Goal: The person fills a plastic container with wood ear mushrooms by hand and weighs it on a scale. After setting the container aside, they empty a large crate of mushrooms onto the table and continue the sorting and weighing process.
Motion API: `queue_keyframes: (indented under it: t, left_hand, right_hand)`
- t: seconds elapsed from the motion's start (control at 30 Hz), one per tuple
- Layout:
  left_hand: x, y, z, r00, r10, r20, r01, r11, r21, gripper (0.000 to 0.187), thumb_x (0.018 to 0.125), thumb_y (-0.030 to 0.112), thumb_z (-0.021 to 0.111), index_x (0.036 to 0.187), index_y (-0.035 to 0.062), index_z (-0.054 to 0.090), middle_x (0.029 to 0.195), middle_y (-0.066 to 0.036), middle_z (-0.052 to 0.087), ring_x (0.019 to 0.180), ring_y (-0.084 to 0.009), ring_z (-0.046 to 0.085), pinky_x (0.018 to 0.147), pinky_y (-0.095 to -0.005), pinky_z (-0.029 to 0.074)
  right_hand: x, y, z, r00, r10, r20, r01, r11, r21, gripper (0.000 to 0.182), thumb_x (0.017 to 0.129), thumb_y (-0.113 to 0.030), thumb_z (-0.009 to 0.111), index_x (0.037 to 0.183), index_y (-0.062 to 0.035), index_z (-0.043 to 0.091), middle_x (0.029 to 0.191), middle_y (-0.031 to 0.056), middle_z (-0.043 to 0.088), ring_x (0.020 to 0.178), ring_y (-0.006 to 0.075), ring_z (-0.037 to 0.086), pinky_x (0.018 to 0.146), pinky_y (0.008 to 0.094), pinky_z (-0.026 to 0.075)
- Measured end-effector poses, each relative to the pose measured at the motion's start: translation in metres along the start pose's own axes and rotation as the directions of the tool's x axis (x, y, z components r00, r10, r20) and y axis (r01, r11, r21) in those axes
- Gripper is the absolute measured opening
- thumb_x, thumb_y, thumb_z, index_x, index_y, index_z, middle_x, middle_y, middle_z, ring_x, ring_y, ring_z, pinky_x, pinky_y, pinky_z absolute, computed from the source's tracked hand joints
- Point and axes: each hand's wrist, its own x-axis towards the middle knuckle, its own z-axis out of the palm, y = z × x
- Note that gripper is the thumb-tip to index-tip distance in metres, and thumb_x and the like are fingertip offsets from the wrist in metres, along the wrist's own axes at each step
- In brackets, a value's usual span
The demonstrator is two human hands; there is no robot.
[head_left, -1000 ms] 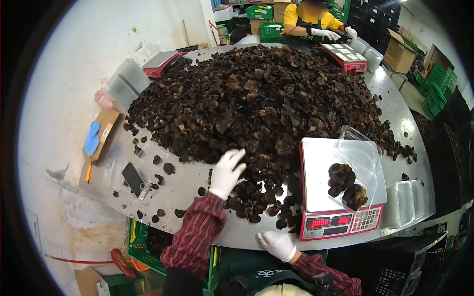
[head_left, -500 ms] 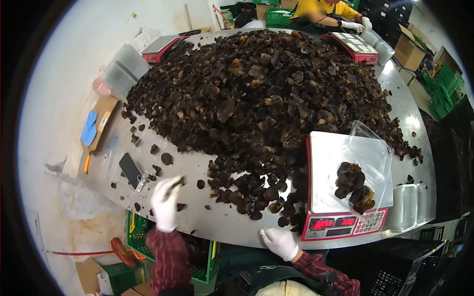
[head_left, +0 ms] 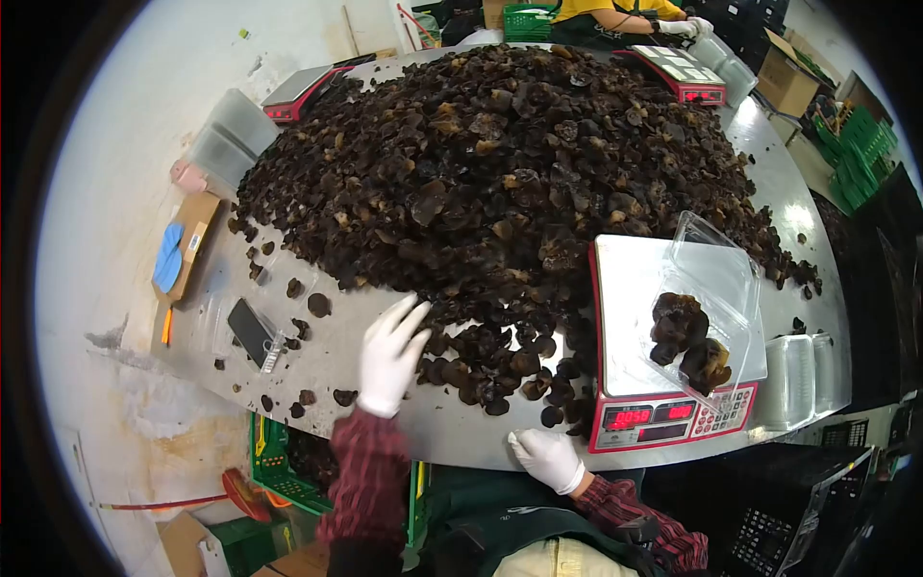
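My left hand (head_left: 392, 358), in a white glove, is over the near left side of the metal table with fingers apart and nothing visible in them. Its fingertips are beside the edge of the big heap of dark wood ear mushrooms (head_left: 500, 183). At the table's front edge rests my right hand (head_left: 548, 460), also gloved, its fingers curled closed with nothing showing in them. To its right is a red and white digital scale (head_left: 630, 327). On the scale a clear plastic tray (head_left: 707, 260) lies tilted, holding a few mushroom pieces (head_left: 681, 322).
Stacked clear trays (head_left: 790, 385) stand right of the scale. A phone (head_left: 252, 333) and loose mushroom pieces lie at left, near a cardboard piece (head_left: 188, 240) with a blue glove. A green crate (head_left: 274, 462) sits below the edge. Across the table, a co-worker in yellow handles trays.
My left hand has moved right toward the heap; the mushroom piece it held is no longer seen in it, and its fingers have spread. My right hand stays at the table edge.
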Motion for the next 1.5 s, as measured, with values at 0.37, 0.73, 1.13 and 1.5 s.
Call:
queue_keyframes:
  t: [0.37, 0.73, 1.13, 1.5]
  left_hand:
    - [0.077, 0.009, 0.105, 0.943, 0.312, 0.112, -0.328, 0.927, 0.181, 0.003, 0.071, 0.011, 0.064, 0.074, 0.0114, 0.066, 0.073, -0.003, 0.059, 0.076, -0.0243, 0.056, 0.067, -0.0362, 0.047]
    - [-0.094, -0.005, -0.071, 0.895, -0.373, -0.246, 0.371, 0.927, -0.056, 0.022, 0.076, -0.004, 0.062, 0.095, 0.0039, 0.068, 0.091, -0.011, 0.063, 0.084, -0.0255, 0.059, 0.074, -0.0328, 0.049]
    - [-0.066, -0.024, -0.043, 0.957, -0.289, 0.010, 0.289, 0.957, -0.037, 0.043, 0.079, 0.005, 0.065, 0.121, 0.0118, 0.060, 0.127, -0.015, 0.053, 0.114, -0.0301, 0.053, 0.097, -0.0353, 0.042]
    - [0.033, 0.027, 0.039, 0.995, 0.036, -0.090, -0.052, 0.981, -0.186, 0.023, 0.071, -0.005, 0.061, 0.091, 0.0069, 0.066, 0.107, -0.010, 0.058, 0.101, -0.0297, 0.054, 0.087, -0.0365, 0.046]
  right_hand:
    - [-0.001, 0.002, 0.002, 0.999, 0.024, 0.022, -0.023, 0.999, -0.042, 0.030, 0.088, -0.023, 0.059, 0.064, -0.0085, 0.049, 0.057, 0.0107, 0.051, 0.049, 0.0294, 0.055, 0.044, 0.0387, 0.044]
    - [0.000, 0.002, 0.000, 0.998, 0.021, 0.054, -0.020, 1.000, -0.019, 0.025, 0.088, -0.022, 0.059, 0.068, -0.0085, 0.053, 0.060, 0.0106, 0.054, 0.053, 0.0299, 0.057, 0.047, 0.0390, 0.046]
    - [-0.001, 0.005, 0.004, 1.000, 0.021, 0.013, -0.021, 1.000, -0.001, 0.027, 0.087, -0.022, 0.060, 0.066, -0.0083, 0.052, 0.059, 0.0102, 0.053, 0.052, 0.0298, 0.056, 0.047, 0.0387, 0.045]
    - [-0.009, -0.003, -0.007, 1.000, -0.002, -0.008, 0.002, 1.000, -0.017, 0.023, 0.087, -0.020, 0.059, 0.069, -0.0076, 0.052, 0.059, 0.0113, 0.051, 0.050, 0.0298, 0.054, 0.045, 0.0385, 0.044]
